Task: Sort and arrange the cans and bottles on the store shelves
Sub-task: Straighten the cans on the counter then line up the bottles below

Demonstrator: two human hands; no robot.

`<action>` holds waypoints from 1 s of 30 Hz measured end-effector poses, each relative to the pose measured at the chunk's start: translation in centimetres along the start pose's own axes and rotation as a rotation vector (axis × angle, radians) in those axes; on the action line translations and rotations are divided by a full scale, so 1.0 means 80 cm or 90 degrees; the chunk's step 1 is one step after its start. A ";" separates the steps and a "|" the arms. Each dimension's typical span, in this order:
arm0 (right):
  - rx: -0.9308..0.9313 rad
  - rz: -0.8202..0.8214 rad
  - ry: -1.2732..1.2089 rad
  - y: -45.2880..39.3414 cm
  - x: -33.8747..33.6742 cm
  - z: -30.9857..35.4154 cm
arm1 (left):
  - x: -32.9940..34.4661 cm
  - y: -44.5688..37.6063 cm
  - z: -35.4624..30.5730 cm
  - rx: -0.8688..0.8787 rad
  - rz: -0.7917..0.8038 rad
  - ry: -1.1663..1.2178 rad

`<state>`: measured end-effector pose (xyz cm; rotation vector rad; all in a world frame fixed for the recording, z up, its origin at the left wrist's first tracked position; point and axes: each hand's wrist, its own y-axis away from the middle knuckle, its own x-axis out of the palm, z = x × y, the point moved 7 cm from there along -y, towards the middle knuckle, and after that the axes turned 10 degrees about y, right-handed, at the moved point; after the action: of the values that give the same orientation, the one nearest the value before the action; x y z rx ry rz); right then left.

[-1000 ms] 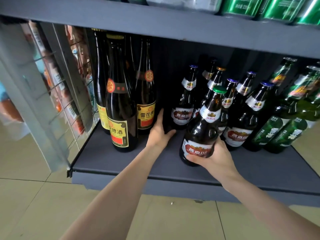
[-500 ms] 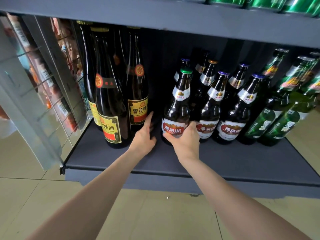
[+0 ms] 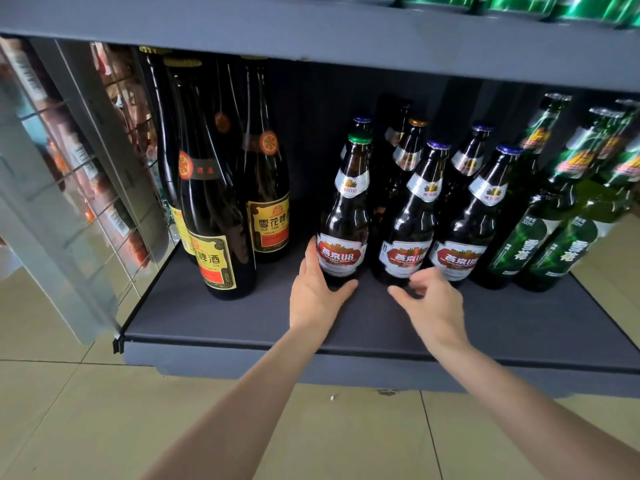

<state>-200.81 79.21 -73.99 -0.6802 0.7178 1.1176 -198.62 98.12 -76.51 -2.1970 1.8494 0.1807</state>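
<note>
While the dark grey lower shelf carries all the bottles upright, they stand in three groups. At its left end are tall dark bottles with yellow and red labels, close to a wire rack of packets. In the middle stand brown beer bottles with red and white labels; the green-capped bottle is the leftmost of the front row, just beside a blue-capped bottle and another one to its right, with more of the same kind behind them. Green glass bottles fill the right end. What the bottles hold cannot be judged through the dark glass. On the shelf above, green cans show along the upper edge.

The left hand rests against the base of the green-capped bottle, fingers lying straight up its left side and thumb spread across below its front. The right hand hovers just in front of the blue-capped bottle's base, fingers loosely curled and apart, holding nothing. Both forearms reach in from below over the tiled floor.
</note>
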 end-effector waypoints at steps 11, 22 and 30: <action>0.105 -0.142 -0.053 -0.014 0.026 -0.006 | 0.000 0.002 -0.002 0.009 -0.120 -0.051; 0.098 -0.167 -0.050 -0.012 0.032 -0.007 | 0.002 0.001 -0.004 -0.005 -0.159 -0.067; 0.096 -0.159 -0.023 -0.011 0.031 -0.006 | 0.010 0.001 -0.006 -0.010 -0.180 -0.107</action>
<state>-199.37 79.96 -76.15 -0.6021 0.6588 0.8367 -198.62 97.21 -76.30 -2.3429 1.4384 0.3129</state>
